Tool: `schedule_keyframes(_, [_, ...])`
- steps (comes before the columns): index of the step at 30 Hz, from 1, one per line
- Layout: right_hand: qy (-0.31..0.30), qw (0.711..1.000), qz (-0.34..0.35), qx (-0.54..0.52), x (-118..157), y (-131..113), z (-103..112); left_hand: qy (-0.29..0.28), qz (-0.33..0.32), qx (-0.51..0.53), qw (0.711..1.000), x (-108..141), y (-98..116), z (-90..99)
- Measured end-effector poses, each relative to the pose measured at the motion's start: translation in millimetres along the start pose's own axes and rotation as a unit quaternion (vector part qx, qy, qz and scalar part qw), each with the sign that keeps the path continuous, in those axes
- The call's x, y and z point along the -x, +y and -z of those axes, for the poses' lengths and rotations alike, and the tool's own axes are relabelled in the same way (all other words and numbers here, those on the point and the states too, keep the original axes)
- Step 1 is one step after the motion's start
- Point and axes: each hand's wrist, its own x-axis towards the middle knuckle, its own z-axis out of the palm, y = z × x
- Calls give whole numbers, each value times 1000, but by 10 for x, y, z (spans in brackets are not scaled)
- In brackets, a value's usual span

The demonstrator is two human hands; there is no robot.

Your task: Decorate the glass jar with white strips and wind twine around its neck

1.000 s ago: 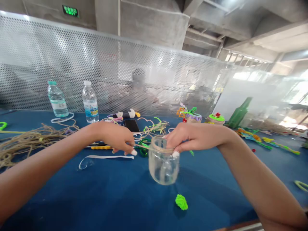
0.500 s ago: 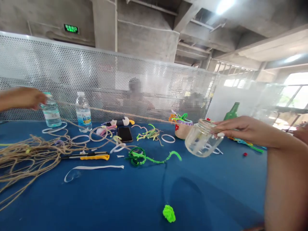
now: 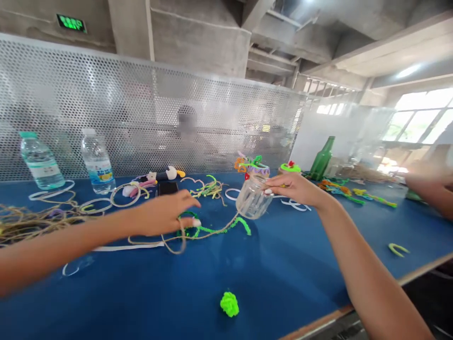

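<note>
My right hand (image 3: pixel 288 187) grips the rim of a clear glass jar (image 3: pixel 252 200), which is tilted above the blue table (image 3: pixel 290 264). Brown twine (image 3: pixel 212 233) runs from the jar toward my left hand (image 3: pixel 166 213) and hangs there in a loose loop. The fingers of my left hand are curled around part of the twine, to the left of the jar. Under and beside the twine lies a green fuzzy stem (image 3: pixel 243 225). Nearer to me sits a bright green fuzzy ball (image 3: pixel 230 304).
Two water bottles (image 3: pixel 42 163) (image 3: pixel 97 165) and a twine heap (image 3: pixel 31 222) are on the left. A green bottle (image 3: pixel 322 159) and colourful fuzzy stems (image 3: pixel 339 190) lie right. Another person's arm (image 3: pixel 432 189) shows at the right edge.
My left hand has come from the far left to near the jar, and the stretched twine has gone slack. The view has turned right; the jar remains in my right hand.
</note>
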Motion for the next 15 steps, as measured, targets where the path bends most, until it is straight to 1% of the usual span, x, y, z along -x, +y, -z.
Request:
schedule_keyframes(1, [26, 1000, 2, -1, 5, 30, -11, -49, -14, 13, 999, -103, 91, -154])
schedule_keyframes(2, [48, 999, 3, -1, 15, 62, -7, -74, -15, 19, 997, -198, 179, -301])
schedule_keyframes(4, [77, 997, 1, 3, 49, 111, 41, -101, -16, 26, 994, -346, 298, -536])
schedule_keyframes(5, [96, 995, 2, 0, 72, 120, 79, -107, -12, 26, 994, -393, 310, -614])
schedule_keyframes(7, [157, 987, 13, -26, 128, 92, 164, -108, 10, 16, 994, -438, 222, -686])
schedule_keyframes(9, [230, 970, 34, -70, 189, 2, 235, -100, 57, -9, 993, -442, 12, -665])
schedule_keyframes(11, [282, 950, 68, -113, 247, -126, 278, -83, 128, -44, 987, -434, -239, -567])
schedule_keyframes(13, [286, 940, 112, -146, 291, -259, 294, -58, 186, -70, 978, -412, -443, -401])
schedule_keyframes(14, [268, 941, 136, -157, 304, -319, 291, -46, 202, -76, 975, -384, -515, -298])
schedule_keyframes(15, [237, 945, 159, -161, 310, -372, 279, -38, 211, -79, 973, -336, -572, -190])
